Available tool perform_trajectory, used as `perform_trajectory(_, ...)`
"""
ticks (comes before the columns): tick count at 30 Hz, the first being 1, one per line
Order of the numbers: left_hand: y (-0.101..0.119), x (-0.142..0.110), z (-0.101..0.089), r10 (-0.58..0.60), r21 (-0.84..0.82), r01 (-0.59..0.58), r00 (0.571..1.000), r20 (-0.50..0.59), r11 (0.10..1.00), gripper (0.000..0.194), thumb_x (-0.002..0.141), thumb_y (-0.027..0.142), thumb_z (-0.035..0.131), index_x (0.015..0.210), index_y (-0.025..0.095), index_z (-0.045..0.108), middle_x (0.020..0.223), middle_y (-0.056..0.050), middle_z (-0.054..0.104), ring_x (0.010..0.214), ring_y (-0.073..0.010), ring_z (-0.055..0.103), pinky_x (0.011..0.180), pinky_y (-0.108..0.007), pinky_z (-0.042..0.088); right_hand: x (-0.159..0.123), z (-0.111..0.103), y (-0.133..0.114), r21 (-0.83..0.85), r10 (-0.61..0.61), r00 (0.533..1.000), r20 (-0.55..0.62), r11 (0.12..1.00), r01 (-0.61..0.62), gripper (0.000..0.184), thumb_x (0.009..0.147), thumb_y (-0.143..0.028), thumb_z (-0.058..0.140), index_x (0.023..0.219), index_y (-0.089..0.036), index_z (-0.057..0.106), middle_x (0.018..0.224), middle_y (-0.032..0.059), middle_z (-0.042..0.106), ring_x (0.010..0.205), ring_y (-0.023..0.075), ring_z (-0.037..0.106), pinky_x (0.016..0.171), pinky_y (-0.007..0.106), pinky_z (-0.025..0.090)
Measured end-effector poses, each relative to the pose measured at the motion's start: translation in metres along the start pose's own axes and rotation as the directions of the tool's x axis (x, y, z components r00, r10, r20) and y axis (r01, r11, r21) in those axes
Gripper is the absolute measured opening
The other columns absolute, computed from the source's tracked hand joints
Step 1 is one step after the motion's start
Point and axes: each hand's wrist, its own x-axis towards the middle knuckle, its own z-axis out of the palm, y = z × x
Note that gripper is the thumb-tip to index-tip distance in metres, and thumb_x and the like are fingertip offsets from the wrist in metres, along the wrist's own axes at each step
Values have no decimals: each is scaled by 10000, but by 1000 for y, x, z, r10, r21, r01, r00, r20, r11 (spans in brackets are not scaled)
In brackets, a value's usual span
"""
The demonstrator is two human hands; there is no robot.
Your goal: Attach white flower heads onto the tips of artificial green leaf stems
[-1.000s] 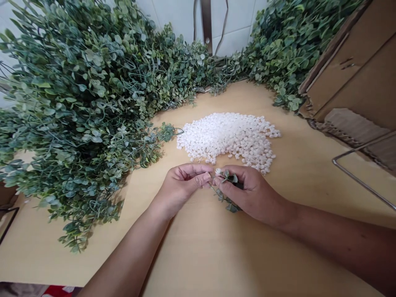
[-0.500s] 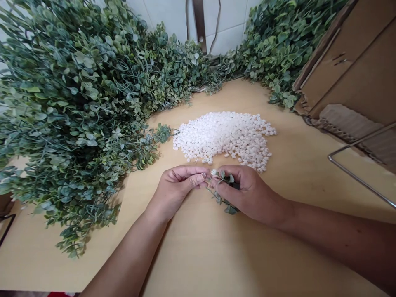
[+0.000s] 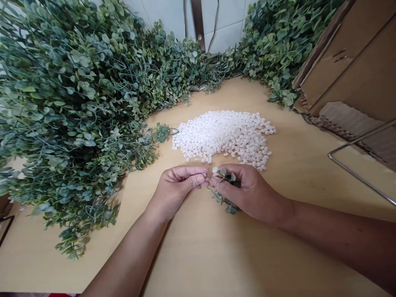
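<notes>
My right hand [image 3: 247, 187] is closed around an artificial leaf sprig [image 3: 223, 197], with green leaves showing above and below its fingers. A small white flower-like piece [image 3: 215, 169] sits at the upper end of the sprig, by the right fingertips. My left hand [image 3: 182, 181] has its thumb and index finger pinched together, almost touching the right fingertips. What lies in that pinch is too small and covered to name. Just beyond both hands, a pile of small white plastic pieces [image 3: 221, 134] is spread on the table [image 3: 198, 255].
A large heap of artificial greenery [image 3: 77, 103] fills the left side, one sprig reaching the white pile. More greenery [image 3: 284, 45] stands at the back right. A torn cardboard box [image 3: 355, 62] and a bent metal rod [image 3: 359, 173] are on the right. Behind is a tiled wall [image 3: 229, 24].
The right fingers and the sprig have shifted very slightly, and the white piece shows a little higher. Both hands otherwise keep their hold, and the pile looks the same.
</notes>
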Motion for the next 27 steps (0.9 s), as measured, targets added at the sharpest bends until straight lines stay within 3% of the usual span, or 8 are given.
perform_trajectory(13,1,-1,0,7,4,-7,999,34,1000,148,602,240,799,741,214,752,609,8,715,580,-52,647,628,-103,518,0,1,0,5,6,1000,-18,1000,-6,213,772,-238,470,593,-122,459,508,-59,379,467,-15,311,427,108,280)
perform_trajectory(27,2,-1,6,22,38,-22,999,-23,999,131,567,254,812,668,203,747,579,12,704,546,-51,634,599,-102,517,-1,1,-2,-15,86,996,-21,996,-87,241,755,-268,502,572,-127,436,484,-53,430,421,-12,358,395,108,283)
